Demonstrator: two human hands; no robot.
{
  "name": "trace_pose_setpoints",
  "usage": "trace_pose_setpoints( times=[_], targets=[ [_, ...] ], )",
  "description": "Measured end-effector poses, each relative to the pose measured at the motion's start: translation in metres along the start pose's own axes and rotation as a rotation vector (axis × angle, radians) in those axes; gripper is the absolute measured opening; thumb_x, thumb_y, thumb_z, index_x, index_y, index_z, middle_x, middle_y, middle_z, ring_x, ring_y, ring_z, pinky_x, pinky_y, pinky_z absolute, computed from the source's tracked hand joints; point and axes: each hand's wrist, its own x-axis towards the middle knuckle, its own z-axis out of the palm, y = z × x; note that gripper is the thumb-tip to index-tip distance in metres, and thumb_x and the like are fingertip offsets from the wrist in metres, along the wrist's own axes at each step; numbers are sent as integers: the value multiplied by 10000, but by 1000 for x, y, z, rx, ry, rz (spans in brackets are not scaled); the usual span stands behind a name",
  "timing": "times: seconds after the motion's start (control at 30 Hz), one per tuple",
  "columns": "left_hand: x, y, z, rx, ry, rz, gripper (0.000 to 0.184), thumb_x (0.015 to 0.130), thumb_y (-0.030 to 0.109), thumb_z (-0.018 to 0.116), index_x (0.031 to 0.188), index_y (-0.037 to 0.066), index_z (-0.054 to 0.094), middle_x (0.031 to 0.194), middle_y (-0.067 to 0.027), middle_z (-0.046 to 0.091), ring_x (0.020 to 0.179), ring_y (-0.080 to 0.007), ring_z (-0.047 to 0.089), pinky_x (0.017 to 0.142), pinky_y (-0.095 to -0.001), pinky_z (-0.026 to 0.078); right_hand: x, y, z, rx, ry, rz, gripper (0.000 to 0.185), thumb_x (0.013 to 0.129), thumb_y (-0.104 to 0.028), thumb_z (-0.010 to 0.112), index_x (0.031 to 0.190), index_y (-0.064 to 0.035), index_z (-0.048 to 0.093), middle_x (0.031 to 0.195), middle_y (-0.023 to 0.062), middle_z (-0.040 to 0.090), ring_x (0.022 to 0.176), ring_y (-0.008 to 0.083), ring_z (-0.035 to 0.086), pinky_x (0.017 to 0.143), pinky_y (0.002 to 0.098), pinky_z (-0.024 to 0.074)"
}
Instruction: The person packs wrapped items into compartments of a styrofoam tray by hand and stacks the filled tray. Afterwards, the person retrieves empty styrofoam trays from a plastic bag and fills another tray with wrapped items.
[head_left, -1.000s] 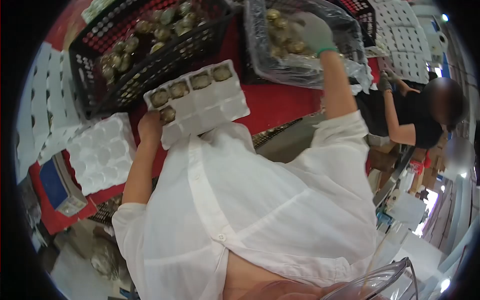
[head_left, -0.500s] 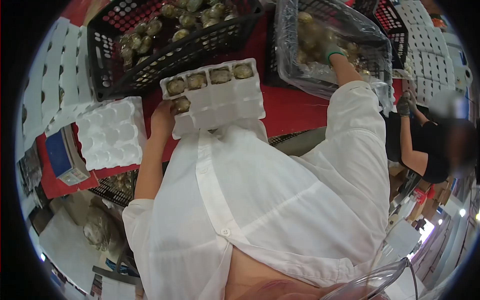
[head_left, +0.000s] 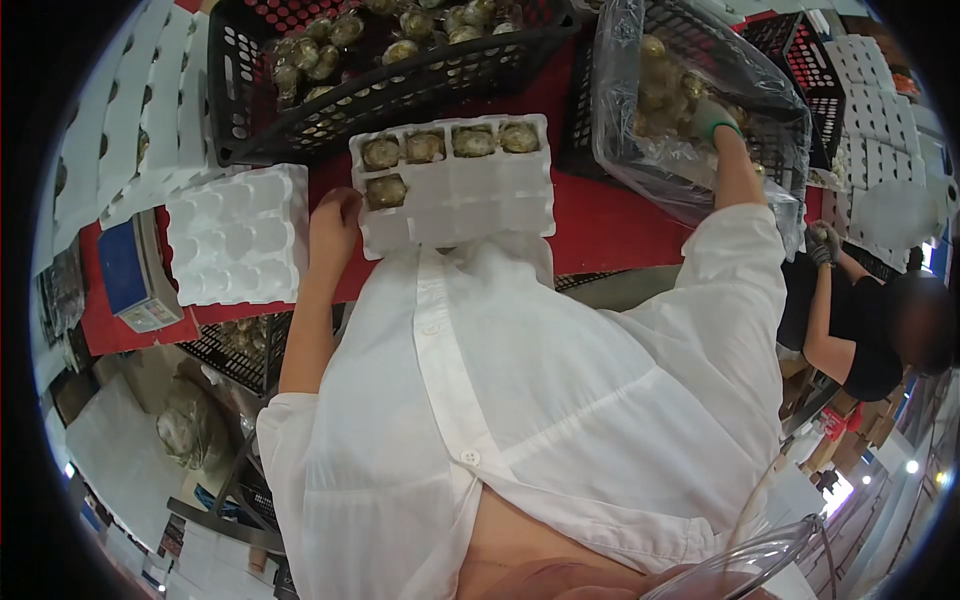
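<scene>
A white compartment tray (head_left: pixel 460 206) lies on the red table against the white shirt. Four wrapped, egg-like items fill its far row, and one more wrapped item (head_left: pixel 386 191) sits at the left of the row below. My left hand (head_left: pixel 338 215) is bare, beside the tray's left edge, with its fingers curled; what they hold, if anything, is hidden. My right hand (head_left: pixel 712 118), in a pale glove with a green cuff, reaches down among wrapped items (head_left: pixel 660 90) in the plastic-lined crate (head_left: pixel 615 150). Its fingers are hidden there.
A black basket (head_left: pixel 390 95) of wrapped items stands behind the tray. An unfilled white tray (head_left: pixel 238 238) and a blue box (head_left: pixel 135 270) lie at the left. White trays (head_left: pixel 130 120) are stacked at far left. A co-worker (head_left: pixel 850 310) with gloved hands is at the right.
The view has shifted, so the table things appear further right. My left hand has come away from the tray's left-hand item. My right hand has moved to the right within the lined crate.
</scene>
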Motion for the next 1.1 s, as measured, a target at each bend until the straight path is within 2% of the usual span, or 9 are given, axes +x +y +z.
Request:
trace_pose_setpoints(
  times=[0.17, 0.23, 0.33, 0.43, 0.57, 0.77, 0.87, 0.93, 1.1],
  targets=[
    [2, 24, -15, -11, 74, 65, 132, 829, 16, 592, 954, 1, 632, 927, -175, 643, 828, -350, 627, 722, -386, 488, -129, -32, -117, 346, 413, 321, 513, 750, -339, 729, 1167, -61, 622, 1063, 184, 671, 994, 326, 645, 829, 427, 495],
    [5, 47, -16, -127, 28, -28, 119, 845, 22, 603, 958, 10, 637, 909, -133, 649, 804, -248, 642, 684, -323, 488, -169, -36, -124, 792, 697, -35, 468, 783, -281, 724, 1176, -49, 617, 1033, 123, 683, 909, 225, 655, 791, 357, 503],
    [19, 75, -3, -398, -37, 2, 118, 862, 38, 624, 977, 34, 647, 894, -56, 645, 770, -148, 602, 674, -252, 471, -235, -96, -148, 1189, 610, -316, 438, 810, -220, 708, 1158, 24, 600, 1007, 67, 655, 911, 146, 604, 804, 305, 494],
    [33, 142, -10, -529, -190, 159, 303, 836, 88, 682, 1129, 70, 607, 1039, -43, 610, 927, -152, 580, 766, -267, 466, -274, -157, -147, 1569, 295, -382, 455, 807, -184, 690, 1177, 48, 562, 1039, 81, 631, 958, 131, 573, 845, 287, 490],
    [32, 210, -5, -687, -315, 287, 496, 799, 149, 748, 1246, 82, 546, 1183, -36, 554, 1054, -153, 538, 842, -293, 455, -284, -223, -129, 1688, 293, -525, 422, 773, -65, 695, 1162, 8, 548, 1075, 60, 609, 974, 130, 579, 868, 284, 486],
    [21, 210, 6, -1019, -350, -77, 273, 858, 165, 694, 1089, 47, 608, 1033, -18, 618, 928, -111, 560, 888, -255, 435, -286, -273, -94, 2005, 161, -454, 567, 757, -130, 728, 1254, -3, 486, 1132, 57, 590, 1054, 162, 572, 952, 313, 447],
    [13, 204, 11, -1109, -299, -99, 160, 887, 169, 669, 985, 52, 620, 938, -2, 611, 848, -88, 539, 823, -244, 435, -286, -274, -85, 1908, 92, -568, 564, 750, -139, 748, 1234, -3, 494, 1123, 58, 591, 1062, 158, 571, 938, 311, 458],
    [12, 202, 14, -1153, -234, -53, 98, 935, 138, 600, 951, 42, 611, 786, 25, 558, 672, -51, 473, 626, -215, 403, -286, -277, -82, 1930, 17, -601, 555, 747, -131, 753, 1223, -5, 498, 1114, 56, 592, 1055, 156, 573, 927, 308, 466],
    [14, 185, 17, -1014, -259, -127, 157, 963, 191, 568, 917, 45, 605, 675, 47, 479, 545, -29, 347, 499, -227, 291, -297, -293, -84, 1930, -104, -604, 513, 746, -129, 793, 1176, 5, 547, 1067, 55, 618, 980, 131, 590, 857, 278, 502]
  ],
)
